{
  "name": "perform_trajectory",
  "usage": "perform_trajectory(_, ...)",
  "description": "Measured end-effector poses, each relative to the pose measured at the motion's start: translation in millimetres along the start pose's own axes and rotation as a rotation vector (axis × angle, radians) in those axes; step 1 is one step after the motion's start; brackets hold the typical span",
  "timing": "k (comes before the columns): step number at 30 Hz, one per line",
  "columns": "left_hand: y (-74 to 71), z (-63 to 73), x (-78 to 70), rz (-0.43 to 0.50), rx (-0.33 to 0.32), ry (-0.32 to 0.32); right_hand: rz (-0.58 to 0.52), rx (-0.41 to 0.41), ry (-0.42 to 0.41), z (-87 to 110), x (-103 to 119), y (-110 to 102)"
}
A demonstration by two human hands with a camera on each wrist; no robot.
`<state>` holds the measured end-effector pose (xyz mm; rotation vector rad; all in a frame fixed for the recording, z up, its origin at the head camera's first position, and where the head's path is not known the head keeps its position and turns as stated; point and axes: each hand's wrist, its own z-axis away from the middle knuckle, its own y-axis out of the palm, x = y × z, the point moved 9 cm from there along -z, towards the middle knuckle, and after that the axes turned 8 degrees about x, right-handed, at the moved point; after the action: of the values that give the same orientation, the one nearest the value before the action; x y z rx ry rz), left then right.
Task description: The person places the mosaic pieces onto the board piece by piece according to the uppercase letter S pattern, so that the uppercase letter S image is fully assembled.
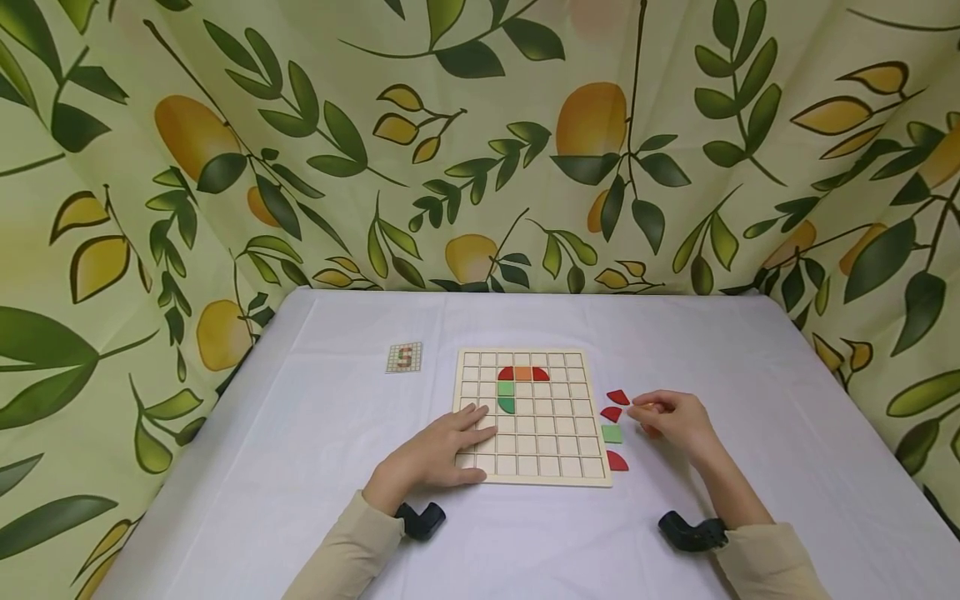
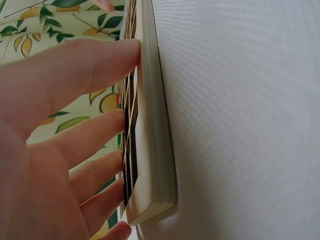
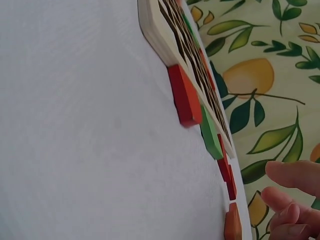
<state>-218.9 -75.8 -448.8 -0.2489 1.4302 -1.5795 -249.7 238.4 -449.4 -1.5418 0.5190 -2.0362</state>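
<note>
My left hand [image 1: 450, 446] lies with spread fingers on the near left corner of the wooden grid board [image 1: 555, 468]. In the left wrist view its thumb [image 2: 100, 67] touches the board's edge. Set into the grid are red quarter-rounds [image 1: 540, 375], an orange square [image 1: 523, 374], a light green square [image 1: 506, 388] and a green quarter-round [image 1: 507, 406]. Right of the board, my right hand [image 1: 678, 421] has curled fingers and appears to pinch an orange piece [image 1: 649, 407], mostly hidden. Below those fingers another orange piece [image 3: 233, 223] lies on the cloth.
Beside the board's right edge lie a red quarter-round [image 1: 617, 461], a light green square [image 1: 612, 434] and two more red pieces [image 1: 612, 413]. A small pattern card [image 1: 404, 358] lies back left. White cloth covers the table [image 1: 337, 375]; a leaf-patterned curtain [image 1: 480, 167] hangs behind.
</note>
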Motion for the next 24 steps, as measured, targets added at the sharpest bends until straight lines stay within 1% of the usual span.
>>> perform_trajectory(3, -0.1, -0.1, 0.2, -0.004, -0.001, 0.001, 0.002, -0.007, 0.008, 0.3, -3, -3)
perform_trajectory(7, -0.3, 0.3, 0.3, -0.007, -0.003, 0.001, -0.001, -0.019, 0.039, -0.9, -9, -8)
perform_trajectory(14, 0.8, -0.2, 0.4, -0.008, -0.002, -0.003, 0.037, -0.024, 0.089, -5.8, -21, -15)
perform_trajectory(24, 0.1, -0.1, 0.1, -0.015, -0.004, 0.005, 0.064, -0.018, 0.121, -10.5, -30, -16)
